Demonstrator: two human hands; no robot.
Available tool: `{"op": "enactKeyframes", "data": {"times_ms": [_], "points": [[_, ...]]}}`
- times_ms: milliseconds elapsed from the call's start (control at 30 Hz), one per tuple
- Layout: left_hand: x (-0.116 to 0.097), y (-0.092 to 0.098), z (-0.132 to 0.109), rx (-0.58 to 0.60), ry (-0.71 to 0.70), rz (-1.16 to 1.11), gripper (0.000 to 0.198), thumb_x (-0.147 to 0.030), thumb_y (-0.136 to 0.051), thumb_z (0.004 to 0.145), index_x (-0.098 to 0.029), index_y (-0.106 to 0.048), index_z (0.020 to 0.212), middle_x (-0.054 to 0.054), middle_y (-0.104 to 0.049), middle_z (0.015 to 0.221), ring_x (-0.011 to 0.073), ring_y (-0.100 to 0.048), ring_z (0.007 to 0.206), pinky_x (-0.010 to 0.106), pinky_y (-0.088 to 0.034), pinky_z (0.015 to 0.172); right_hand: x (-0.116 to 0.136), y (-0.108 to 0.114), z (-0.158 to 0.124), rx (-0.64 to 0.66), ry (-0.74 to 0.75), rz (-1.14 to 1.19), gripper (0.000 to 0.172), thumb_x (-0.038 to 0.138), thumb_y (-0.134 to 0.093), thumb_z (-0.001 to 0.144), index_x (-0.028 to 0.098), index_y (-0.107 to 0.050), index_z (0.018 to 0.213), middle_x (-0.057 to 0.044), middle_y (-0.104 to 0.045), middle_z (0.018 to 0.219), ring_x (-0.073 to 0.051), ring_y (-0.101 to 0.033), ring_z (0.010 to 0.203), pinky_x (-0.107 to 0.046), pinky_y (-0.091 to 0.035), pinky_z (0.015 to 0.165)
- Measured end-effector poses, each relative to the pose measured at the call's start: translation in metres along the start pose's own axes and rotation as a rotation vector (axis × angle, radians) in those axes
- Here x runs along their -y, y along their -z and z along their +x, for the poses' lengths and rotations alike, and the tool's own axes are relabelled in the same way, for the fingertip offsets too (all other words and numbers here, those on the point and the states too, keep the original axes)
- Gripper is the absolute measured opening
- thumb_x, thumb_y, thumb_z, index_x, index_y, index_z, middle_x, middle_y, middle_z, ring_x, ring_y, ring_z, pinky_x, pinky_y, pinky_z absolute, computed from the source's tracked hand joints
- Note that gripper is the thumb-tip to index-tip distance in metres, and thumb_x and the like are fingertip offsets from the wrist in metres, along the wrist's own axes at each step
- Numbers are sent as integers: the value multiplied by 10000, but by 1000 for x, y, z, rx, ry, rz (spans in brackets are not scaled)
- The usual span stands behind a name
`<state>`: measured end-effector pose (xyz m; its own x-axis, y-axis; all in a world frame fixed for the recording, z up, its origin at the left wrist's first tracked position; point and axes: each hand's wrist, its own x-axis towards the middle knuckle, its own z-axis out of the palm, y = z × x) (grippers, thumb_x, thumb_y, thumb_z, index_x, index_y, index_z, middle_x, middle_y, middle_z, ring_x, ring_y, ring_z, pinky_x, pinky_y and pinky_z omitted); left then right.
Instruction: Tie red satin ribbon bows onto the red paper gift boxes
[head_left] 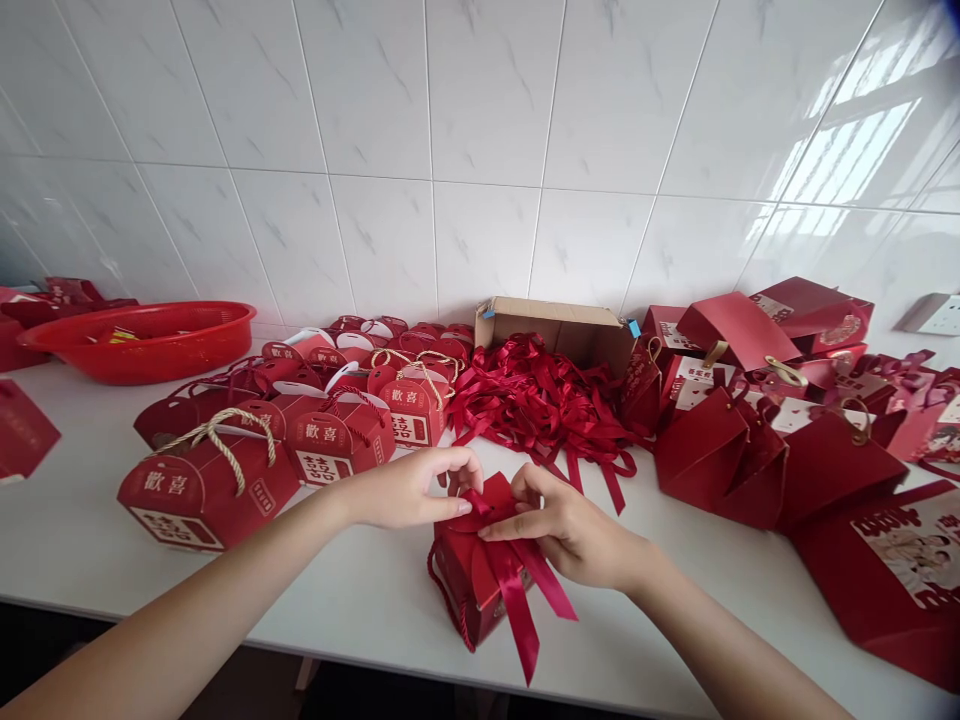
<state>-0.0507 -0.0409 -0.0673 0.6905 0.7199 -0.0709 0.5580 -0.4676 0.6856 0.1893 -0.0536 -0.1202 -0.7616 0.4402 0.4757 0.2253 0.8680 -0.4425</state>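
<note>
A small red gift box stands near the table's front edge, with a twisted red cord handle hanging at its left side. Across its top lies a shiny red satin ribbon, whose two tails drape over the front. My left hand reaches in from the left, its thumb and fingers pinched on the ribbon at the box top. From the right, my right hand pinches the same ribbon between thumb and forefinger. Fingers partly hide the knot or loop there.
Several red boxes with rope handles stand to the left, before a red plastic basin. Behind my hands, a heap of red ribbons spills from a cardboard box. Larger red gift boxes crowd the right, against a tiled wall.
</note>
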Motion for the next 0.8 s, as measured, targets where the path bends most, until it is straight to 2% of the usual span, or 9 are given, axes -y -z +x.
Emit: {"op": "enactKeyframes", "data": {"times_ms": [167, 433, 600, 800], "points": [[-4, -1, 1, 10, -41, 10, 92, -263, -530, 825, -194, -552, 882, 18, -582, 926, 167, -532, 892, 300, -436, 820, 0, 0, 0, -6, 5, -2, 366, 94, -453, 904, 247, -694, 1134, -45, -406, 839, -146, -438, 785, -275, -462, 683], [-11, 0, 1, 28, 3, 120, 38, -219, -518, 798, -189, -502, 781, -6, -544, 798, 147, -495, 761, 275, -394, 717, -2, -2, -2, -10, 15, -8, 456, 8, -461, 832, 254, -689, 1142, -47, -412, 853, -143, -442, 779, -275, -459, 676], [-17, -1, 2, 64, -44, 137, 61, -205, -494, 814, -193, -553, 803, 1, -586, 845, 153, -500, 802, 269, -385, 722, -2, -2, -2, 4, 20, -37, 466, 6, -448, 832, 254, -685, 1147, -43, -404, 843, -144, -442, 783, -278, -464, 682], [-21, 3, 3, 93, -60, 106, 71, -250, -555, 820, -192, -547, 780, -11, -554, 831, 138, -491, 788, 253, -388, 725, -1, -2, -2, -1, 9, -11, 461, 10, -450, 838, 262, -688, 1141, -46, -414, 860, -138, -446, 778, -273, -461, 679]]}}
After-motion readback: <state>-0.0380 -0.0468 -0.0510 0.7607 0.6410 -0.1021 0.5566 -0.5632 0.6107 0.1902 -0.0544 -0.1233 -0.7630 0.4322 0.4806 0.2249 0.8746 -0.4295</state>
